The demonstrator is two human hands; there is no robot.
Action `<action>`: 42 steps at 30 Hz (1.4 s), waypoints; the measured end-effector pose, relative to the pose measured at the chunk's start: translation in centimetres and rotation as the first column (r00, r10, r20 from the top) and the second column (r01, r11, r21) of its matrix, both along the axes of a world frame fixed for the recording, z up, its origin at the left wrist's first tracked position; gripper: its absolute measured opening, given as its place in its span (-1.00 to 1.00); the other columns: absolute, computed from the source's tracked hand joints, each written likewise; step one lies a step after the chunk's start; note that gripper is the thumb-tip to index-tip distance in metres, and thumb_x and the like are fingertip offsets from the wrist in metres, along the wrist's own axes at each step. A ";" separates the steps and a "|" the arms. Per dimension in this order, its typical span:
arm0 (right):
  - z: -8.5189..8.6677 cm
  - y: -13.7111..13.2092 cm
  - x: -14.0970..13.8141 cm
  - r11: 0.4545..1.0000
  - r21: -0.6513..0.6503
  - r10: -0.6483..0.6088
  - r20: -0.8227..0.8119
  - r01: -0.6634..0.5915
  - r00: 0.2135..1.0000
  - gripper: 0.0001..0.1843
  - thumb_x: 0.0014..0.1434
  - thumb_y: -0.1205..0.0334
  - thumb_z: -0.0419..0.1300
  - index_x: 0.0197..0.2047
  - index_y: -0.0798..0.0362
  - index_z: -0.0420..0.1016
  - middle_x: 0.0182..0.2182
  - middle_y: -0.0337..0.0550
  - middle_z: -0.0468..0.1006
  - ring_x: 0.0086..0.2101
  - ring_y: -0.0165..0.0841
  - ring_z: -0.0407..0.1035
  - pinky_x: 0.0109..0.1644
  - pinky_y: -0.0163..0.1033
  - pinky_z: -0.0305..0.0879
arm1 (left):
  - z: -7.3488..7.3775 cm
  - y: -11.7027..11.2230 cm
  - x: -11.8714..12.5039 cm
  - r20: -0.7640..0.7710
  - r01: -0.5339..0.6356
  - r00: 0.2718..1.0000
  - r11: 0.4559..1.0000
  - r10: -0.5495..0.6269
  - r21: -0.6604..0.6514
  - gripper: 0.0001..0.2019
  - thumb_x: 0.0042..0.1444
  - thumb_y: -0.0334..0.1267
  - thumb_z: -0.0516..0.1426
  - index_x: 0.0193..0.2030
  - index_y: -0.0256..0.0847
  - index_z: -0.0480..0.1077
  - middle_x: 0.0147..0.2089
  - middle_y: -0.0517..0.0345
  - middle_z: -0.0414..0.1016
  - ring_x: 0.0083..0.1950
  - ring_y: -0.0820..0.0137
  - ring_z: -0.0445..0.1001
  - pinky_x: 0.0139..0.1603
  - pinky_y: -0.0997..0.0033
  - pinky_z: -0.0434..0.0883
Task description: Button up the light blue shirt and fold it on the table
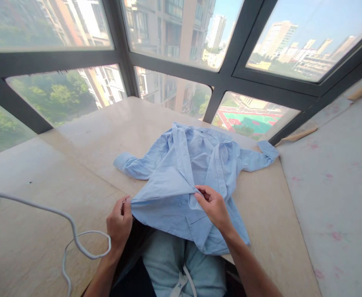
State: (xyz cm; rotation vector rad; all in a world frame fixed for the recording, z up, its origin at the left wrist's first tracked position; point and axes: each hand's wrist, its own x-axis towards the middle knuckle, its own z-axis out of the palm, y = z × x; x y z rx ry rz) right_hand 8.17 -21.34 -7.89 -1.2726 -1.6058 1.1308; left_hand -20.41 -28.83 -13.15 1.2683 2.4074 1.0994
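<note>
A light blue button-up shirt (190, 165) lies spread on a pale stone window ledge (85, 148), sleeves out to both sides and its hem hanging over the near edge. My left hand (119, 222) pinches the left bottom corner of the shirt's front panel. My right hand (213, 204) is closed on the folded edge of the same panel near the button placket. The panel is lifted and stretched between both hands.
A white cable (72, 231) loops across the ledge at the left. Large dark-framed windows (227, 78) rise behind the ledge. A white wall with pink marks (338, 185) stands at the right. My lap in light jeans (168, 264) is below.
</note>
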 end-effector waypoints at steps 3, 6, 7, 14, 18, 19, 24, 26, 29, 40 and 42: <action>0.8 -1.9 -0.3 0.960 -0.225 0.111 -0.249 -0.169 0.962 -0.62 0.13 0.03 0.32 -0.02 0.00 0.53 -0.20 -0.14 0.63 -0.24 -0.27 0.52 -0.14 -0.19 0.44 | -0.1 0.1 0.2 -0.019 0.089 0.996 0.991 -0.088 0.099 -0.56 0.25 0.00 -0.01 0.13 -0.24 0.35 -0.09 -0.09 0.56 -0.11 0.17 0.56 -0.15 0.22 0.50; 0.2 -3.8 -0.9 0.863 -0.330 0.295 -0.286 -0.382 0.912 -0.58 0.05 0.07 0.39 -0.03 0.02 0.56 -0.18 -0.14 0.63 -0.19 -0.24 0.52 -0.09 -0.16 0.43 | -0.3 -0.4 1.0 -0.235 0.310 0.934 0.937 -0.268 0.162 -0.50 0.20 -0.07 0.07 0.23 -0.24 0.25 0.15 -0.23 0.43 0.19 0.07 0.42 0.09 0.07 0.44; -0.2 -4.1 -1.0 0.857 -0.336 0.306 -0.277 -0.390 0.911 -0.58 0.04 0.09 0.40 -0.03 0.02 0.57 -0.16 -0.13 0.63 -0.14 -0.21 0.52 -0.02 -0.13 0.41 | -0.4 -0.5 1.4 -0.311 0.398 0.887 0.907 -0.341 0.140 -0.48 0.19 -0.11 0.09 0.27 -0.22 0.22 0.23 -0.25 0.37 0.27 0.04 0.34 0.18 0.01 0.37; -1.7 -3.9 0.1 0.890 -0.426 0.024 -0.310 -0.161 0.950 -0.56 0.03 -0.04 0.41 -0.09 0.03 0.56 -0.23 -0.14 0.62 -0.23 -0.29 0.49 -0.14 -0.21 0.39 | -1.6 -0.3 3.9 -0.417 0.622 0.682 0.776 -0.601 -0.103 -0.25 0.12 -0.27 0.11 0.46 -0.20 -0.01 0.39 -0.26 0.21 0.41 -0.01 0.18 0.30 -0.04 0.20; -1.8 -4.2 0.7 0.848 -0.492 0.020 -0.345 -0.199 0.938 -0.50 -0.04 -0.06 0.45 -0.13 0.08 0.56 -0.38 -0.20 0.60 -0.38 -0.37 0.44 -0.24 -0.26 0.34 | -2.2 0.4 3.4 -0.441 0.663 0.624 0.736 -0.645 -0.138 -0.37 0.09 -0.33 0.11 0.36 -0.22 0.21 0.29 -0.19 0.37 0.33 0.04 0.31 0.23 0.01 0.28; -1.8 -4.3 0.8 0.843 -0.504 -0.009 -0.363 -0.188 0.932 -0.49 -0.05 -0.06 0.46 -0.13 0.08 0.55 -0.38 -0.19 0.60 -0.37 -0.36 0.44 -0.23 -0.26 0.33 | -2.2 0.6 3.0 -0.446 0.690 0.595 0.710 -0.668 -0.144 -0.44 0.10 -0.34 0.10 0.30 -0.20 0.30 0.25 -0.16 0.43 0.29 0.06 0.37 0.20 0.03 0.31; -2.3 -4.6 0.8 0.853 -0.520 -0.177 -0.373 -0.047 0.911 -0.45 -0.06 -0.05 0.44 -0.09 0.09 0.48 -0.41 -0.24 0.55 -0.42 -0.40 0.40 -0.29 -0.30 0.28 | -1.1 1.3 0.9 -0.470 0.788 0.497 0.606 -0.729 -0.106 -0.79 0.21 -0.34 0.10 -0.15 -0.10 0.56 -0.01 0.03 0.61 0.04 0.21 0.54 0.03 0.19 0.42; -2.7 -5.0 0.8 0.852 -0.520 -0.139 -0.349 -0.068 0.927 -0.42 -0.06 -0.02 0.44 -0.03 0.08 0.44 -0.42 -0.28 0.51 -0.47 -0.44 0.36 -0.35 -0.32 0.24 | -0.2 1.3 0.3 -0.458 0.805 0.499 0.590 -0.736 -0.071 -0.81 0.26 -0.32 0.08 -0.21 -0.12 0.55 -0.13 0.08 0.63 -0.08 0.28 0.57 -0.05 0.26 0.44; -3.3 -5.4 1.0 0.851 -0.511 -0.046 -0.304 -0.122 0.952 -0.34 -0.06 0.05 0.43 0.08 0.02 0.35 -0.37 -0.31 0.48 -0.53 -0.49 0.30 -0.42 -0.33 0.22 | 1.0 0.7 -0.5 -0.434 0.759 0.599 0.650 -0.673 0.040 -0.83 0.29 -0.32 0.07 -0.19 -0.15 0.51 -0.22 0.10 0.61 -0.16 0.31 0.56 -0.09 0.29 0.45; -5.0 -1.6 12.0 0.899 0.126 -0.437 0.314 0.420 0.843 -0.40 0.07 0.07 0.18 0.18 0.09 0.33 0.03 0.12 0.49 0.05 -0.07 0.40 0.13 0.10 0.35 | 1.7 -2.7 -2.5 -0.162 0.634 0.772 0.763 -0.615 0.125 -0.77 0.27 -0.14 0.07 -0.29 -0.15 0.50 -0.04 0.00 0.55 -0.02 0.27 0.55 0.03 0.29 0.51; -5.3 -2.0 14.0 0.915 0.003 -0.374 0.387 0.404 0.843 -0.36 0.02 0.10 0.19 0.18 0.12 0.34 0.01 0.13 0.51 0.00 -0.08 0.45 0.07 0.06 0.40 | 1.3 -2.0 -2.6 -0.174 0.560 0.826 0.817 -0.536 0.139 -0.69 0.31 -0.12 0.00 -0.27 -0.16 0.51 -0.04 -0.02 0.54 -0.01 0.25 0.54 0.05 0.24 0.50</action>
